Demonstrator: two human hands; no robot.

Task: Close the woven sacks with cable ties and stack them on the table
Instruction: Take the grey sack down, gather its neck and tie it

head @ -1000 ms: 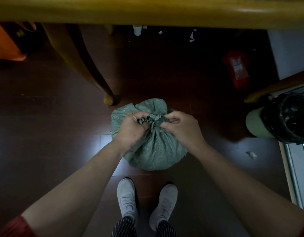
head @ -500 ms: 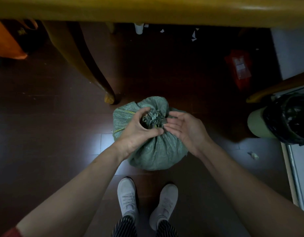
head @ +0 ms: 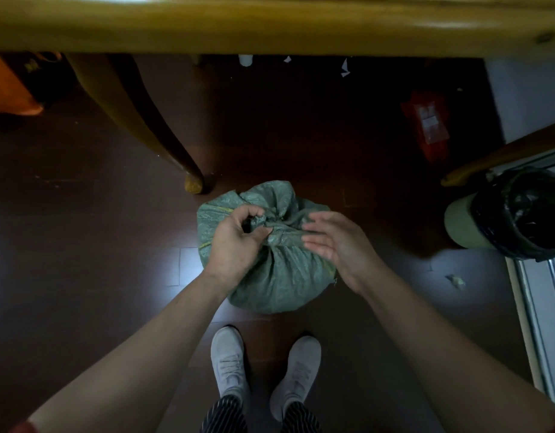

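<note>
- Green woven sack (head: 279,273) is sitting on the floor (head: 82,245) under the table (head: 270,26) edge, neck bunched.
- My left hand (head: 235,235) is gripping the neck; my right hand (head: 335,242) is hovering beside it, fingers loose.
- Not seeing a cable tie; I'm guessing tying and stacking are pending.

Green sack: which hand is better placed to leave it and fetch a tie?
Probably the right hand: it is open beside the sack, holding nothing. The left hand has its grip on the gathered neck. No tie is in view.
</note>
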